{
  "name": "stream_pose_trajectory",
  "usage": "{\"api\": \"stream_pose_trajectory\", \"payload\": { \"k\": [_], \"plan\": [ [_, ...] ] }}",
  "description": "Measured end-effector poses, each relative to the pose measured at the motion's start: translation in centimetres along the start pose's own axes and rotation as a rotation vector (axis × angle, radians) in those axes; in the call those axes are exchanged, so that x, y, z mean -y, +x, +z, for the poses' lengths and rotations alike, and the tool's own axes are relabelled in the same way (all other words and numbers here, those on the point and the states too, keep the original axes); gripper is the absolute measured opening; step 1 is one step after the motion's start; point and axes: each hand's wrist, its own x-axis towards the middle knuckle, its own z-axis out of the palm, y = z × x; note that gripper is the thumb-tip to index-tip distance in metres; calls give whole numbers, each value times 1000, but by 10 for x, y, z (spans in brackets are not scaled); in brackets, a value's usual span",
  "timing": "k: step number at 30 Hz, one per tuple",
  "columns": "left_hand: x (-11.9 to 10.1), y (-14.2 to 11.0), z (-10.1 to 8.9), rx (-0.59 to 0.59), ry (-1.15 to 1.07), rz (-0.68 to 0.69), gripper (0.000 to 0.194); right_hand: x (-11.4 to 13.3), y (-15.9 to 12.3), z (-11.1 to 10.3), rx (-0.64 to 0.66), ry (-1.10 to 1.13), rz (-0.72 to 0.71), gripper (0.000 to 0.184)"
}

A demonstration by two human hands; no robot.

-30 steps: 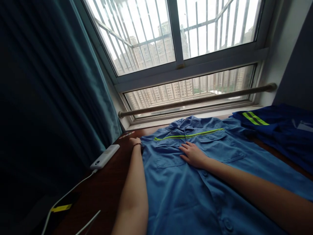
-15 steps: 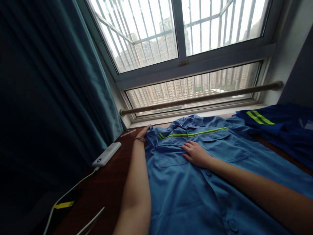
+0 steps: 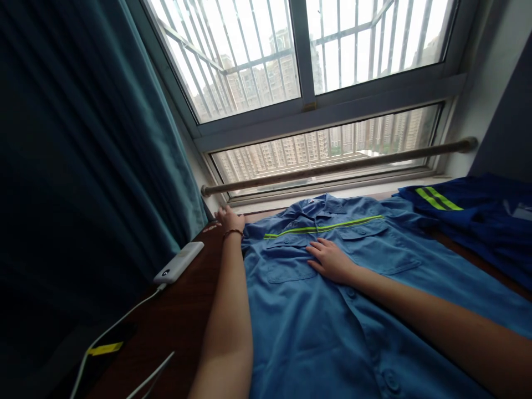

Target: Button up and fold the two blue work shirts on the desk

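A light blue work shirt (image 3: 316, 321) with a yellow-green reflective stripe lies spread flat, front up, on a dark wooden table (image 3: 183, 316). My right hand (image 3: 330, 259) rests flat on the shirt's chest, fingers stretched out, just below the stripe. My left hand (image 3: 229, 218), with a thin bracelet at the wrist, is at the far left corner of the shirt by its shoulder, fingers spread over the table edge. It holds nothing that I can see.
A white power bank (image 3: 179, 262) with a cable lies on the table at left. A darker blue garment (image 3: 477, 219) with reflective stripes lies at right. A teal curtain (image 3: 91, 144) hangs at left; a barred window (image 3: 316, 83) and a rail (image 3: 341, 165) run behind.
My left hand has moved forward along the shirt's left edge, from beside the pocket area to past its shoulder. My right hand has stayed flat on the chest.
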Motion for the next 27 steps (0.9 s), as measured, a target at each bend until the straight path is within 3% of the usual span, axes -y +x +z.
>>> {"api": "stream_pose_trajectory", "payload": {
  "k": [3, 6, 10, 14, 18, 21, 23, 27],
  "plan": [
    [-25, -13, 22, 269, 1, 190, 36, 0, 0, 0, 0, 6, -1, 42],
    [-50, -47, 58, 516, -67, 397, 39, 0, 0, 1, 13, 10, 16, 43],
    [-56, -86, 98, 645, 17, 398, 54, 8, -5, 2, 45, 3, 79, 46],
    [-48, -80, 106, 697, 168, 323, 72, 25, -18, 0, 82, 18, 111, 49],
    [-64, -69, 105, 726, 169, 112, 70, 46, -34, -6, 89, 58, 143, 48],
    [-88, -77, 107, 599, 113, -168, 59, 63, -46, -10, 81, 90, 161, 47],
    [-100, -88, 108, 497, 42, -282, 52, 73, -53, -13, 73, 104, 168, 47],
    [-100, -104, 103, 450, -195, -244, 41, 79, -56, -16, 38, 141, 173, 44]
  ]
}}
